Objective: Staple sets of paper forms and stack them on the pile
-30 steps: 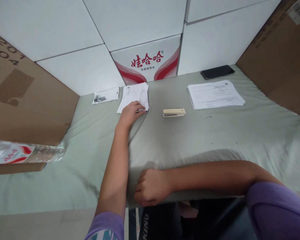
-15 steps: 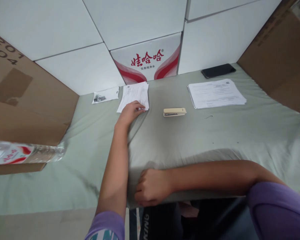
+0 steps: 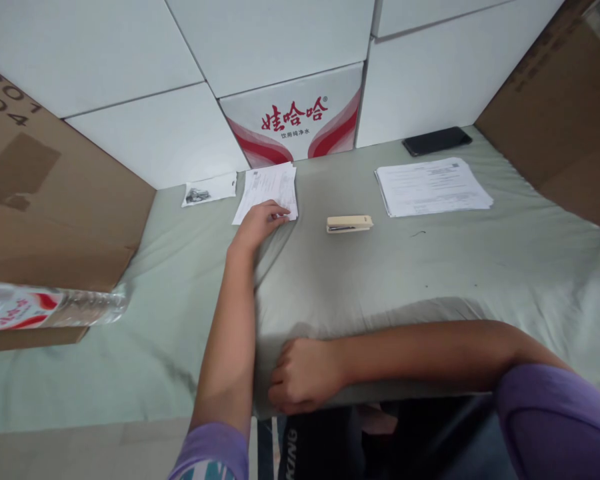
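Note:
My left hand (image 3: 257, 225) reaches far forward and its fingertips rest on the near corner of a small stack of printed sheets (image 3: 271, 185) lying on the pale green cloth. My right hand (image 3: 303, 373) lies near the table's front edge, fingers curled in with nothing in them, forearm flat along the edge. A cream stapler (image 3: 349, 224) sits on the cloth a little to the right of my left hand. A larger stack of printed papers (image 3: 433, 187) lies at the back right.
A black phone (image 3: 436, 141) lies behind the right stack. A small printed slip (image 3: 209, 189) sits left of the small stack. White boxes, one with red lettering (image 3: 294, 120), wall off the back; brown cardboard (image 3: 560, 113) stands on both sides. A water bottle (image 3: 50, 306) lies at the left.
My left hand's fingers have shifted slightly on the corner of the small stack. The right hand has stayed where it was.

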{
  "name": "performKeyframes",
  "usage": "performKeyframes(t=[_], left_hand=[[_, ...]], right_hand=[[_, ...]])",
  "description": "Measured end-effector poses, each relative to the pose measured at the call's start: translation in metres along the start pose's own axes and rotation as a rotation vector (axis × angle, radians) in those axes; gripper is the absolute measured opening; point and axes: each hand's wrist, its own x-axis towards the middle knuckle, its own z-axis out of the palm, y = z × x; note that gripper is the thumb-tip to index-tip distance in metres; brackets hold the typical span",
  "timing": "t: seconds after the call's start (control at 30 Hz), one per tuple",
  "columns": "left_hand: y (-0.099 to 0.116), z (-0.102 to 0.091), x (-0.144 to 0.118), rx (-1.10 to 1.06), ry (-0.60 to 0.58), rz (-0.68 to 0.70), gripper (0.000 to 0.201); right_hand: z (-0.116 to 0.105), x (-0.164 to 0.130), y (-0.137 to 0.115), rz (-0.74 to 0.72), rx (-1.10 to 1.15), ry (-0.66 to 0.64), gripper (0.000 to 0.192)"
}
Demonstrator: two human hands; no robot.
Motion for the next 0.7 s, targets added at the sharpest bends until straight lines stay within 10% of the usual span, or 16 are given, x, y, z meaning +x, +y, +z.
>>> performKeyframes(t=[0.23, 0.43, 0.7], left_hand=[[0.006, 0.004, 0.000, 0.168, 0.055, -0.019, 0.022], [0.006, 0.001, 0.004, 0.218, 0.338, -0.016, 0.017], [0.037, -0.060, -0.009, 0.247, 0.791, 0.176, 0.022]], right_hand=[[0.000, 0.001, 0.002, -0.013, 0.020, -0.026, 0.025], [0.000, 0.001, 0.003, -0.021, 0.045, -0.022, 0.028], [-0.032, 0.004, 0.023, 0.209, 0.344, 0.211, 0.023]])
